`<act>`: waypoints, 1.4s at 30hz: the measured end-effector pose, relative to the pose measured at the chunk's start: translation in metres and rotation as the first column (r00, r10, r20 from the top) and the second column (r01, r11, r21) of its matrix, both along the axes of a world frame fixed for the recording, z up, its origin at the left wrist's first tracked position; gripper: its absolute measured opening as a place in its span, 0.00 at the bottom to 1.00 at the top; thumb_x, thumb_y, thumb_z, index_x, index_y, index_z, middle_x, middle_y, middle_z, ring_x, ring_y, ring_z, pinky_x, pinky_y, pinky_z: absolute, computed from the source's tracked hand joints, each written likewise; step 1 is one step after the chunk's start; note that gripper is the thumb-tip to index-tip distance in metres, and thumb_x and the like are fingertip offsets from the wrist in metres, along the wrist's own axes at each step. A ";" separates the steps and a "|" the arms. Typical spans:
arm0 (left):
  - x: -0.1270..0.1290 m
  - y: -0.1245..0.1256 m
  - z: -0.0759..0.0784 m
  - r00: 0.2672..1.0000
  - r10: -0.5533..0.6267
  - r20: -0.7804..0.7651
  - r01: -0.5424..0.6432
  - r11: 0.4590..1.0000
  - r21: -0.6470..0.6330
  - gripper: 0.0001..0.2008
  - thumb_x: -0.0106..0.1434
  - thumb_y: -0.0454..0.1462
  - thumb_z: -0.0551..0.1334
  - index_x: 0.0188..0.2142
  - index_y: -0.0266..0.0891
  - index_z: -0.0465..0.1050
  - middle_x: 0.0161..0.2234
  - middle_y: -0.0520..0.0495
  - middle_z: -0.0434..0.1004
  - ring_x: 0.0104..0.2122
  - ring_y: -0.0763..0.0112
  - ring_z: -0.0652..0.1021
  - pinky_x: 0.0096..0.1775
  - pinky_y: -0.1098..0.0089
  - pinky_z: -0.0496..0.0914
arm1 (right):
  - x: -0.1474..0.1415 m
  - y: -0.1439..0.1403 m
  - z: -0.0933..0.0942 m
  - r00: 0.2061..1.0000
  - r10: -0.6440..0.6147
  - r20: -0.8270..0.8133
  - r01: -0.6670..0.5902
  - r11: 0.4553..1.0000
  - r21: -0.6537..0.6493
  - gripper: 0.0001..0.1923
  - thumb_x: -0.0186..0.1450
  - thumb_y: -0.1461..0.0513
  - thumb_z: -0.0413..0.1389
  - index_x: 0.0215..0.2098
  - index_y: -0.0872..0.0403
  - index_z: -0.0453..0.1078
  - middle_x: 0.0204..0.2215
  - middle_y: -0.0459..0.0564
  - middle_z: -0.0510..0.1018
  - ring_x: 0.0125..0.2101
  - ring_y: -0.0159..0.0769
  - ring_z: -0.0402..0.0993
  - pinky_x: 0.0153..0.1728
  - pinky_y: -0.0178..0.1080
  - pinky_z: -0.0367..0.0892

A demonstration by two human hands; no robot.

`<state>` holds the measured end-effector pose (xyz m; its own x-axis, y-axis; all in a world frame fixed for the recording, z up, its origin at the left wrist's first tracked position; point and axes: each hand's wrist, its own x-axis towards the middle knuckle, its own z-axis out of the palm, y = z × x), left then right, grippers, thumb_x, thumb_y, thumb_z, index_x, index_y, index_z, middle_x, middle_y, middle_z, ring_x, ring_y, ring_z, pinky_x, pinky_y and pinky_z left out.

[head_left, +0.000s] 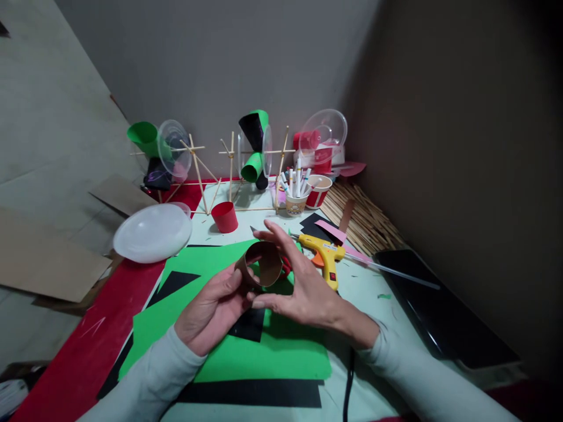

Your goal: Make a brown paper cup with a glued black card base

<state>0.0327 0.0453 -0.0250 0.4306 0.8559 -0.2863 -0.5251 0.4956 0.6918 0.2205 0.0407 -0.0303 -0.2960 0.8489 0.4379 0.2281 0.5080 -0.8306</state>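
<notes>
Light is moderate and soft, strongest at the centre of the frame, where the green paper (264,346) looks vivid. The right side and upper right corner sink into heavy dark vignetting. The white plastic lid (152,232) at left centre shows mild glare. Straight lines bow toward the edges, a wide-lens distortion. The lower corners are slightly soft; the middle is sharp.

Head view, down onto near table (387,281)

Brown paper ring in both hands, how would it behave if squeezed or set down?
The brown paper ring looks thin-walled and hollow, so it would probably flatten easily under the hands. It seems very light. On its curved side it could roll across the green sheet.
</notes>
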 end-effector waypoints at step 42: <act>0.003 0.000 -0.025 0.973 0.095 -0.210 -0.025 0.950 0.310 0.22 0.63 0.47 0.69 0.55 0.45 0.79 0.65 0.49 0.71 0.70 0.55 0.61 0.71 0.60 0.52 | -0.024 -0.007 -0.037 0.978 0.055 0.201 -0.071 0.995 0.071 0.54 0.64 0.50 0.66 0.76 0.53 0.39 0.68 0.65 0.61 0.69 0.52 0.57 0.67 0.55 0.58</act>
